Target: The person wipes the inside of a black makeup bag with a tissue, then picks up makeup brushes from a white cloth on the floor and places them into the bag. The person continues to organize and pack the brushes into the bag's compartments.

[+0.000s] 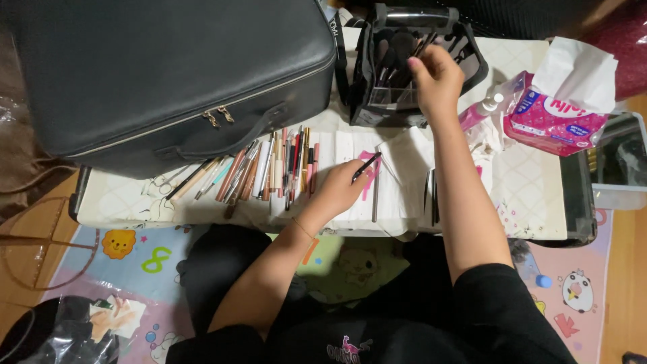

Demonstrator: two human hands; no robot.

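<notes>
The fingers [352, 176] of the left hand [340, 192] are closed round a thin black pencil-like stick [366, 166], which slants up and away from the row of pencils. That row of pencils [266, 168], in pinks, browns, whites and blacks, is the landmark here: it lies side by side on the white paper sheet [397, 168] that covers the desk [532, 189], and the left hand rests on the paper just beside the row's near end, to its right as the camera sees it. A single dark stick [375, 195] lies on the paper touching nothing, a little further from the row than the left hand.

The right hand [437, 77] is well apart from the row, up over the black brush holder [364, 81], with its fingers curled down among the dark makeup brushes [397, 50]; whether they have hold of one cannot be told, as the fingertips are hidden among the bristles.

Behind the row, touching its far ends, stands a large black zipped case [168, 67]. Far to the other side of the brush holder from the row lie a pink tissue pack [563, 111] with a white tissue standing out and a small pink bottle [480, 111] leaning beside it.
</notes>
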